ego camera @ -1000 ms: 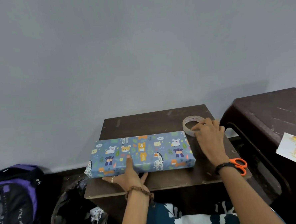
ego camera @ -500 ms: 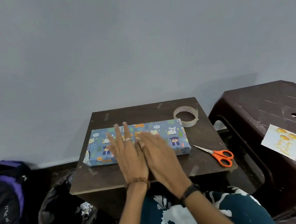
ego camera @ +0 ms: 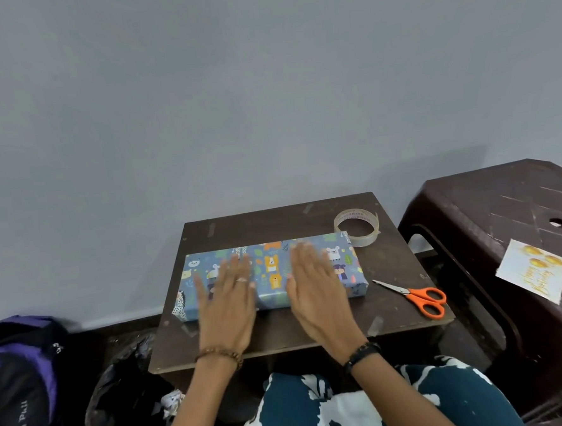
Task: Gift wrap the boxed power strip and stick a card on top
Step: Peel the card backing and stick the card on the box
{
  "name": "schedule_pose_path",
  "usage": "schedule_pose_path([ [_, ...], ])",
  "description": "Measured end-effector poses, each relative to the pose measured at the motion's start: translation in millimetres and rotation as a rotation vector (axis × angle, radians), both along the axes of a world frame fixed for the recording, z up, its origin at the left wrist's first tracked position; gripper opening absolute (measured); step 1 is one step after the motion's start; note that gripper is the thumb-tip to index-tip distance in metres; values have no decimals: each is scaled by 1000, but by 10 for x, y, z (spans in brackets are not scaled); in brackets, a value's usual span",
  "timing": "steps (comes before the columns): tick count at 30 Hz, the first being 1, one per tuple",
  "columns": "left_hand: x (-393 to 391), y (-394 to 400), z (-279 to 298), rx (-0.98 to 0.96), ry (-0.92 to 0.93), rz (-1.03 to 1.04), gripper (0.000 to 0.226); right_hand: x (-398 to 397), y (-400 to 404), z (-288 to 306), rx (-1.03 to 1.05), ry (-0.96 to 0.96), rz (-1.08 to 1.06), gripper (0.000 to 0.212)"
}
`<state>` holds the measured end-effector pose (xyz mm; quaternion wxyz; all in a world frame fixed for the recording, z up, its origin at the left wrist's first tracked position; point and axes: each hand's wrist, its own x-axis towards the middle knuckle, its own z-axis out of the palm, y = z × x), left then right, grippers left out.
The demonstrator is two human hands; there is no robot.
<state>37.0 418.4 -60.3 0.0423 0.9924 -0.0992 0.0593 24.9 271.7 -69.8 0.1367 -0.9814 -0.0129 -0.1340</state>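
Head view, the only 1 we have: our left hand (ego camera: pixel 227 296) and right hand (ego camera: pixel 317 284) lie flat on the wrapped box (ego camera: pixel 272 274), fingers straight and slightly spread, gripping nothing. The box sits lengthwise across the middle of the small table (ego camera: pixel 281 339), its far right corner touching the tape roll (ego camera: pixel 357 227) near the table's far right corner. Orange scissors (ego camera: pixel 419 297) lie by the table's right edge, just beside the box's right end. The card (ego camera: pixel 533 270) rests on the dark stool (ego camera: pixel 490 206) to the right, well apart from the box. A backpack (ego camera: pixel 20 377) and a black bag (ego camera: pixel 126 400) sit on the floor to the left.

We judge the wrapping done and the card step not yet begun. What could go wrong: at the box's left end a flap of paper juts out, so a loose seam may lift if we press unevenly. Reaching across for the card, our right arm could sweep the scissors off the right edge. The card may also land crooked, or the tape may tear the paper if repositioned.

Writing: the card shows gold lettering that seems to read "Happy Birthday". Red print rings the tape roll's core, too small to read. White letters on the backpack are only partly legible.
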Motion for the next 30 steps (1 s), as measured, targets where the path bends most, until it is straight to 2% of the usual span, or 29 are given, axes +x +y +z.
schedule_pose_path([
  [1, 48, -77, -54, 6, -37, -66, 78, 48, 80, 22, -6, 23, 135, 62],
  [2, 92, -131, -65, -3, 17, -60, 84, 114, 128, 26, -35, 13, 235, 75],
  [4, 216, -162, -62, -6, 93, 4, 71, 252, 137, 19, -45, 83, 273, 93],
  [6, 317, -103, -53, -60, 103, 71, 52, 355, 98, 27, -73, 71, 187, 83],
  [8, 330, 6, -38, -105, 118, 109, 51, 410, 24, 16, -64, 104, 77, 61],
  [9, 321, 57, -35, -102, 118, 117, 51, 416, -21, 23, -34, 135, 29, 57],
  [14, 219, 217, -19, -59, 155, 220, 53, 326, -379, 5, -16, 174, -229, 71],
  [17, 173, 183, 44, 0, 132, 341, 53, 185, -468, -35, 44, 66, -394, 67],
  [19, 83, 79, 81, 28, 113, 328, 52, 44, -382, -33, 45, -17, -377, 60],
  [22, -93, -80, 68, -19, 161, 258, 52, -125, -269, -52, 39, 45, -217, 61],
  [26, -193, -128, 191, 19, 157, 356, 52, -253, -454, 69, 97, 151, -325, 57],
  [28, -257, -241, 280, -83, 84, 307, 54, -315, -563, 98, 137, 38, -349, 39],
  [30, -353, -500, 353, -431, 52, 131, 53, -373, -620, 130, 184, -189, -367, 10],
])
